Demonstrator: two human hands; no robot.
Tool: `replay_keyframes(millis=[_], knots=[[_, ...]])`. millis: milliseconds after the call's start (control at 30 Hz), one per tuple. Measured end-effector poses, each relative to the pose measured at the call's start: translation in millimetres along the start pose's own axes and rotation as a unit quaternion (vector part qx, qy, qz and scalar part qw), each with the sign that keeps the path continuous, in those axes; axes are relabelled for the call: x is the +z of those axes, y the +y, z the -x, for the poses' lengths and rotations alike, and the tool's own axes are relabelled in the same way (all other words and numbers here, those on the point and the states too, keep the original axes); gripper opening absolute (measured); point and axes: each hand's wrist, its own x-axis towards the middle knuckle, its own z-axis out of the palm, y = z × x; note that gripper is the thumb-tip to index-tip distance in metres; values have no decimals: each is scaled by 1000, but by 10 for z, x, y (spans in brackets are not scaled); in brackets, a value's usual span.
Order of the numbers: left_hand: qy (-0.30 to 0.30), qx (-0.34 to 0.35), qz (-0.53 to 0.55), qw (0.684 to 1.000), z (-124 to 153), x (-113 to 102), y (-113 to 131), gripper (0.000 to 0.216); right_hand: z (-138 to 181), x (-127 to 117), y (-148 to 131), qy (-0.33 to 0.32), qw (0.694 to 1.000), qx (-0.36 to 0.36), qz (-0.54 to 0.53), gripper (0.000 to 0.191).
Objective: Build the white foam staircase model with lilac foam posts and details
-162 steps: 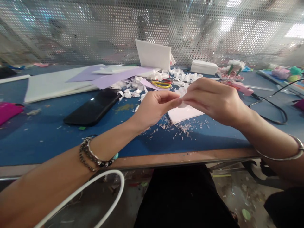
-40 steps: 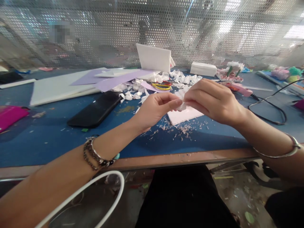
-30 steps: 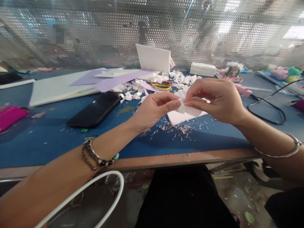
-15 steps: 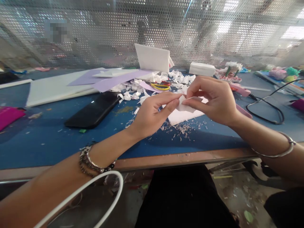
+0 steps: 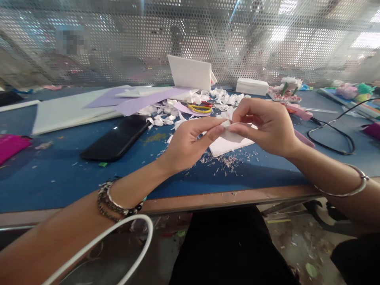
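Note:
Between the fingertips of both hands is a small white piece, thin like paper or foam sheet [image 5: 227,123]. My left hand [image 5: 192,140] pinches its left side with thumb and forefinger. From the other side, my right hand [image 5: 264,122] grips it between thumb and bent fingers. Part of the piece is hidden behind the fingers. Just beneath the hands lies a flat white sheet [image 5: 228,145] on the blue table [image 5: 166,182]. Behind them sit several curled white pieces [image 5: 169,107] and yellow-handled scissors [image 5: 200,108].
A black phone [image 5: 117,138] lies to the left, with lilac sheets [image 5: 148,101] behind it. On the right are a pink tool [image 5: 299,112] and its black cord [image 5: 332,148]. Small shavings [image 5: 227,164] litter the table near its front edge. A perforated metal screen [image 5: 133,47] stands behind.
The fingertips have shifted very slightly against each other around the white piece. Both hands keep their pinch, and the things on the table have stayed put.

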Motion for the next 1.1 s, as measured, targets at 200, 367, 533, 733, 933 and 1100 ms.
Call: replay_keyframes(millis=[200, 367, 533, 733, 933, 1100], knots=[[8, -12, 41, 999, -8, -11, -39, 20, 17, 3, 12, 7, 1000, 13, -18, 17], [42, 3, 74, 996, -10, -10, -122, 12, 22, 24, -12, 7, 999, 23, -34, 14], [59, -56, 125, 989, -7, -9, -134, 11, 25, 31, -40, 5, 998, 32, -50, 9], [73, -73, 166, 981, -11, 9, -129, 10, 43, 52, -41, 20, 998, 41, -35, 9], [77, -72, 148, 983, -15, 14, -127, 13, 54, 76, -58, 31, 997, 42, -63, 11], [89, -71, 164, 980, -10, 0, -125, 14, 48, 96, -41, 50, 993, 44, -97, 8]])
